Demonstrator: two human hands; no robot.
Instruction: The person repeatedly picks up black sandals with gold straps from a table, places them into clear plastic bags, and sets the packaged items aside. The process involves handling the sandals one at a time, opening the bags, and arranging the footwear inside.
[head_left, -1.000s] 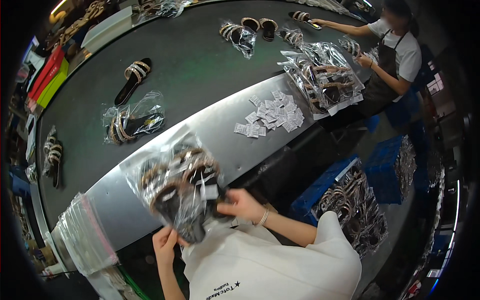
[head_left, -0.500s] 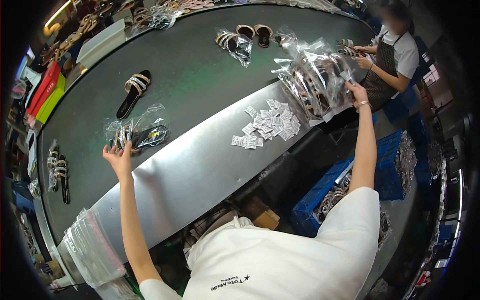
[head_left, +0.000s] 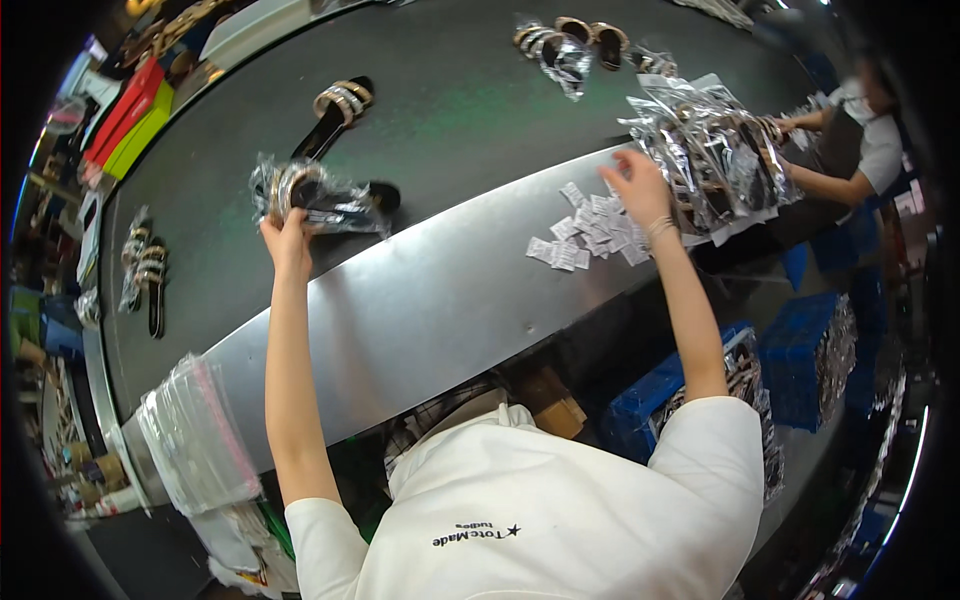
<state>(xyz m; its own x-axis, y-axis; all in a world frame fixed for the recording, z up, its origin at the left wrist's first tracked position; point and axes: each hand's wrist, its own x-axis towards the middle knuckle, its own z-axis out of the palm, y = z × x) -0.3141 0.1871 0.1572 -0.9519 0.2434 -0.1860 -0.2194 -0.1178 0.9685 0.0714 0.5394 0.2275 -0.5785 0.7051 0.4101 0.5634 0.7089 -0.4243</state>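
My left hand [head_left: 290,242] is closed on a slide sandal [head_left: 335,205] with glittery straps, wrapped in a clear plastic bag. A dark sole end sticks out beyond the plastic on its right. Just past it, an unbagged black sandal [head_left: 325,128] with glittery straps lies on the dark belt [head_left: 450,130]. My right hand [head_left: 640,188] hovers above small white printed packets [head_left: 595,228] with its fingers apart and nothing visible in them. To its right stands a tight row of bagged sandals [head_left: 710,160] at the end of the metal ledge [head_left: 430,300].
A stack of clear plastic bags [head_left: 195,430] hangs over the ledge at lower left. More sandals [head_left: 148,275] lie at far left, and others [head_left: 570,45] at the back. Blue crates [head_left: 810,345] stand at lower right. A co-worker [head_left: 850,150] handles sandals at the right.
My right hand has left the row of bagged sandals and moved left to the packets. My left hand has gripped the bagged sandal and raised it slightly. The view has shifted.
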